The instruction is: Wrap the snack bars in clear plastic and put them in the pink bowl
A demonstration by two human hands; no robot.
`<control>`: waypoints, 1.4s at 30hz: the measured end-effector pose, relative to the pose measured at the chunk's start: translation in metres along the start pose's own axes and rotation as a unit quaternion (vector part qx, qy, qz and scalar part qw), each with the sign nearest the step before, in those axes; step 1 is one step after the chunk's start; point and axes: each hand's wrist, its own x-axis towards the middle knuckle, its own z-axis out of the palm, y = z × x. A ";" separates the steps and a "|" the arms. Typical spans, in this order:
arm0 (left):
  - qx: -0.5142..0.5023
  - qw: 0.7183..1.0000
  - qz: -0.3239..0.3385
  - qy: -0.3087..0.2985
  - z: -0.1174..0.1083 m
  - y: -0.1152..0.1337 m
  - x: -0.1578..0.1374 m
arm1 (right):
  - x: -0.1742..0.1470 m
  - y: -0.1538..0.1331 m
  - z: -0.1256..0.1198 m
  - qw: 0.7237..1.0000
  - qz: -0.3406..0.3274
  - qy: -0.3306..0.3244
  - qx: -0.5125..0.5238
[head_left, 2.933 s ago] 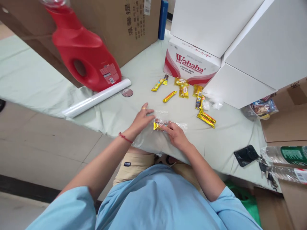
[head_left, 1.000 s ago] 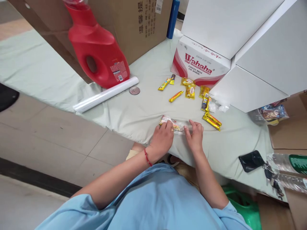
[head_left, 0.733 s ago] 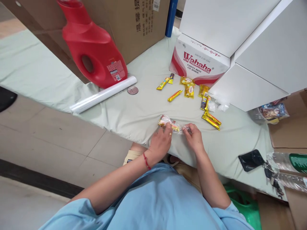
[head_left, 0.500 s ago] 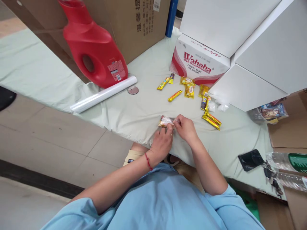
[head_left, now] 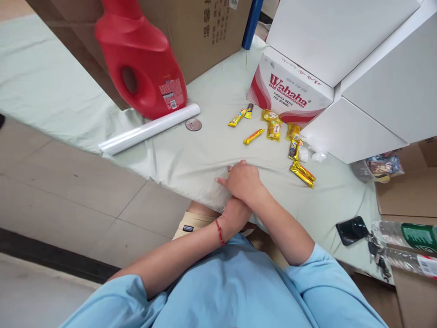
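My right hand (head_left: 244,180) lies over my left hand (head_left: 235,214) near the table's front edge. Its fingers bend down over a small snack packet (head_left: 229,169), and its thumb points out to the left. Only a reddish edge of the packet shows beside the fingers; the rest is hidden, clear plastic wrap included. The fingers of my left hand are covered by the right, so their grip does not show. A red cord circles my left wrist. Beyond the hands, a yellow snack stick (head_left: 254,136) lies alone on the pale cloth (head_left: 191,168).
Several yellow snack packs (head_left: 273,130) lie before the Wahaha box (head_left: 290,93), with crumpled plastic (head_left: 317,154) beside them. A roll of clear film (head_left: 150,130), a round brown disc (head_left: 193,124) and a red jug (head_left: 143,59) are left. A black phone (head_left: 352,231), keys and bottles (head_left: 406,234) are right.
My right hand has moved left, from pinching the plastic at the packet's right end to covering the packet and my left fingers. The view has shifted slightly.
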 end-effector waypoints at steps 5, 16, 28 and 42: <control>0.029 0.999 0.019 -0.025 -0.001 -0.008 -0.003 | -0.003 -0.004 0.017 0.996 0.004 0.080 -0.038; 0.008 0.999 0.003 0.035 -0.037 -0.065 -0.022 | -0.096 0.190 -0.033 0.854 0.106 0.176 0.479; 0.113 0.974 0.006 0.195 -0.013 -0.069 -0.008 | -0.085 0.427 -0.043 0.544 0.470 0.404 0.566; 0.155 0.953 0.040 0.257 -0.009 -0.074 -0.011 | -0.014 0.488 -0.033 0.742 0.470 0.403 0.257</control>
